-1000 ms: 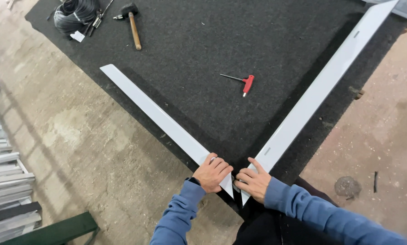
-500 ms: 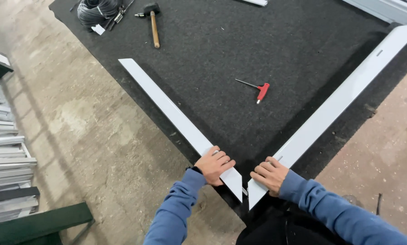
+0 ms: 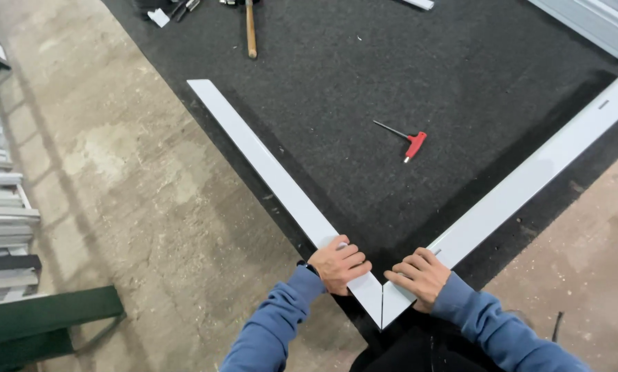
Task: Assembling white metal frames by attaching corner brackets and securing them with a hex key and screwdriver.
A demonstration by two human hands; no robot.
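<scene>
Both mitred ends now meet at the corner on the black mat [image 3: 364, 83]: left hand [image 3: 338, 265] lies curled, pressing the left white profile [image 3: 267, 162], right hand [image 3: 419, 275] likewise on the right white profile [image 3: 529, 182], long axes splaying away in a V.

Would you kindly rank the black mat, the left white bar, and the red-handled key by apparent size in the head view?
1. black mat
2. left white bar
3. red-handled key, clearly smallest

One head-worn camera looks steeply down, close above the dark mat [image 3: 391, 83]
</scene>
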